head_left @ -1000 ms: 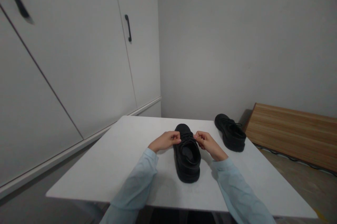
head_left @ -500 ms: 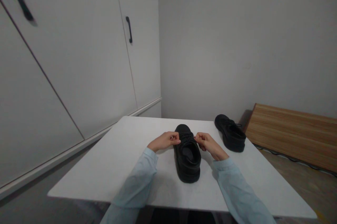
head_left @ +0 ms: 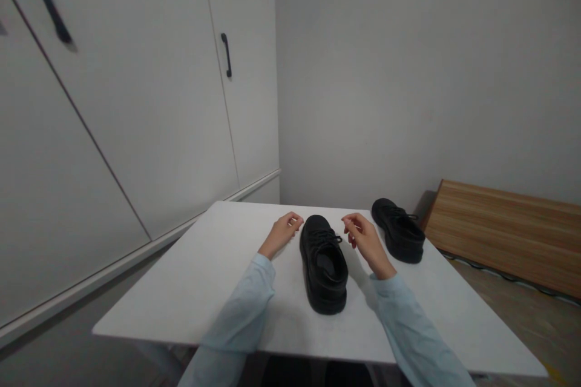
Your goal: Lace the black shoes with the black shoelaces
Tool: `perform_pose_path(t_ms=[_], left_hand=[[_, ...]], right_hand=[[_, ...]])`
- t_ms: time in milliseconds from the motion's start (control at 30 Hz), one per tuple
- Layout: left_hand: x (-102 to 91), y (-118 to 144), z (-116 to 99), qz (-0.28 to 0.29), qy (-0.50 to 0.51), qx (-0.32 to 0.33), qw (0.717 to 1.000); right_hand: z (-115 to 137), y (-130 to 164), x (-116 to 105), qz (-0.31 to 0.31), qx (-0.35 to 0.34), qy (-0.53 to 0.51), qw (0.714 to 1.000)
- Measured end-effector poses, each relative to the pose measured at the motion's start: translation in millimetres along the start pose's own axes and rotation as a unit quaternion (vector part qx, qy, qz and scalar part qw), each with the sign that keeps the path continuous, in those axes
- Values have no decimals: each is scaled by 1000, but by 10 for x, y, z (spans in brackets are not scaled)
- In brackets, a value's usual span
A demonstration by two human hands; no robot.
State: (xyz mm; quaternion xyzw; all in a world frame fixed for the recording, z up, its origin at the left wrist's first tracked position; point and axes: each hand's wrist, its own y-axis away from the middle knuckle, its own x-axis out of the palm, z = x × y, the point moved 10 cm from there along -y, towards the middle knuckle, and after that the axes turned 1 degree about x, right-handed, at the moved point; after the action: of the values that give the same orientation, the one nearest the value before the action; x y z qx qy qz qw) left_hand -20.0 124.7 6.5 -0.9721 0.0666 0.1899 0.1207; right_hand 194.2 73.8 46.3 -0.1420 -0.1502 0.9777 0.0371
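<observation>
The black shoe (head_left: 314, 275) stands on the white surface (head_left: 218, 281). Just left of the shoe hovers the left hand (head_left: 284, 232), just right the right hand (head_left: 367, 240) — both with fingers slightly apart; farther right sits a second shoe (head_left: 400, 234).

Single head-worn view from close behind the near edge of the table (head_left: 204, 272), directed forward and down across its top toward the white cabinet (head_left: 158, 102) and grey wall (head_left: 385, 84).
</observation>
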Motion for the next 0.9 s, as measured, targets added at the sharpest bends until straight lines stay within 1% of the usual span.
perform_pose_path(t_ms=[67,100,133,200,267,333,400,467,533,600,700,800,900], left_hand=[[11,6,22,1,-23,1,1000],[22,12,23,5,-38,4,999],[33,21,17,8,-57,11,998],[55,38,-7,14,-99,29,995],[75,50,-23,18,-135,42,990],[92,52,-18,21,-155,46,987],[100,49,-3,19,-171,44,984],[99,49,7,11,-197,44,979],[90,59,11,-1,-236,44,971],[80,76,24,-10,-277,40,960],[58,95,68,-17,-316,23,948],[59,99,108,-12,-326,16,945],[73,97,137,-6,-330,15,944]], right_hand=[[208,89,-94,-42,-43,45,997],[321,161,-102,-48,-63,69,994],[428,248,-79,-42,-81,95,991],[617,457,47,-5,-118,151,981],[760,697,220,30,-168,221,960],[810,920,396,45,-212,296,930],[760,1088,565,47,-239,371,896],[685,1205,698,34,-264,426,865],[598,1252,753,6,-264,457,849],[522,1256,769,-7,-247,463,851],[487,1249,767,-4,-225,442,868],[511,1242,751,6,-208,418,884],[547,1239,751,19,-200,411,889]])
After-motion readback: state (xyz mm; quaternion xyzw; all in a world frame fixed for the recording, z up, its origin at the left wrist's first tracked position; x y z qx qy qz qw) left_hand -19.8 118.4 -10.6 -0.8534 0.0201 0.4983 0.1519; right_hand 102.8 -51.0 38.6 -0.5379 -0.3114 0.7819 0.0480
